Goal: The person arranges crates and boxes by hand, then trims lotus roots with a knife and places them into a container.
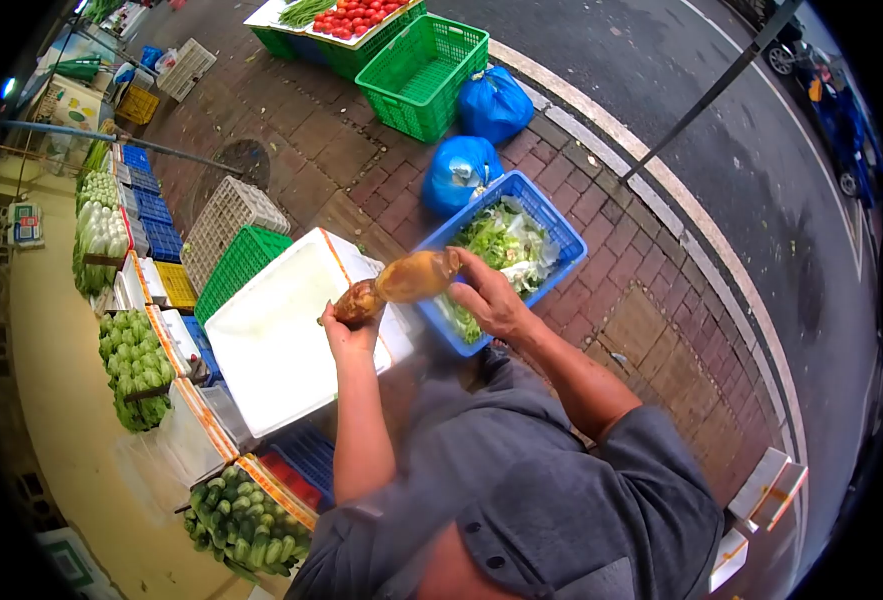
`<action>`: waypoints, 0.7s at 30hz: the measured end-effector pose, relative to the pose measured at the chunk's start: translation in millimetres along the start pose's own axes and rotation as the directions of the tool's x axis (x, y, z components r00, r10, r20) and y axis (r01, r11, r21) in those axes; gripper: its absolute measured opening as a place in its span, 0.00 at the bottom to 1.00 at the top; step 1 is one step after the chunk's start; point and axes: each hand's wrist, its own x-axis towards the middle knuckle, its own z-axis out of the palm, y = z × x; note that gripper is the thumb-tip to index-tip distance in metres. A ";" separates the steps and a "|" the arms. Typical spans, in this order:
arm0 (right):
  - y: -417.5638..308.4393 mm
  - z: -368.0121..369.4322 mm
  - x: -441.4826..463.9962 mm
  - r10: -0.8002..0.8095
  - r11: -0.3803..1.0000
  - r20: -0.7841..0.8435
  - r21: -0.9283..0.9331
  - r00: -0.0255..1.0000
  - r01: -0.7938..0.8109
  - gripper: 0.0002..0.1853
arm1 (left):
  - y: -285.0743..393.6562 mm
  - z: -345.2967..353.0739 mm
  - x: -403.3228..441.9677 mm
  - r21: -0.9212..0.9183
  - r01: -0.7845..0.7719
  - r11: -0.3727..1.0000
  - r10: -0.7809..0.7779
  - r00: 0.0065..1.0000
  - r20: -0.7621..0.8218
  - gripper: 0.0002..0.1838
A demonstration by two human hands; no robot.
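A brown-yellow lotus root (413, 277) is held up between my two hands, with two plump segments that meet at a narrow joint. My left hand (351, 335) is closed around the darker, shorter segment. At the other end, my right hand (491, 298) grips the tip of the longer segment with thumb and fingers. Below and to the left lies a white foam box (271, 340) with a pale, bare top face. Under my right hand stands a blue crate (573, 240) with green and whitish leaf trimmings (511, 240) inside.
Blue bags (461, 175) and a green crate (426, 85) stand beyond the blue crate. Tomatoes (351, 18) are farther back. Along the left are cucumbers (246, 525), leafy greens (136, 365) and stacked crates. A metal pole (711, 95) rises near the kerb (651, 165) at right.
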 end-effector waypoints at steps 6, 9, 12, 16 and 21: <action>1.7 2.3 -1.4 -0.095 0.995 -0.055 -0.023 0.994 0.093 0.26 | -6.8 -1.2 1.7 0.008 0.044 0.999 -0.043 0.997 -0.058 0.32; 5.0 4.7 -5.3 -0.157 0.983 -0.100 -0.108 0.983 0.146 0.24 | -8.5 -5.9 6.5 -0.007 0.091 0.996 -0.091 0.995 -0.043 0.32; 4.9 0.8 -6.0 -0.191 0.970 -0.078 -0.166 0.978 0.177 0.24 | -11.7 -7.4 4.8 0.010 0.105 0.994 -0.104 0.993 -0.056 0.31; 1.0 -5.8 -6.8 -0.199 0.971 -0.026 -0.141 0.980 0.194 0.23 | -11.6 -9.5 3.8 0.023 0.100 0.995 -0.098 0.993 -0.072 0.31; 14.1 -13.4 -8.6 -0.168 0.984 -0.002 -0.066 0.986 0.168 0.21 | -14.1 -8.3 2.0 0.036 0.133 0.990 -0.130 0.988 -0.078 0.31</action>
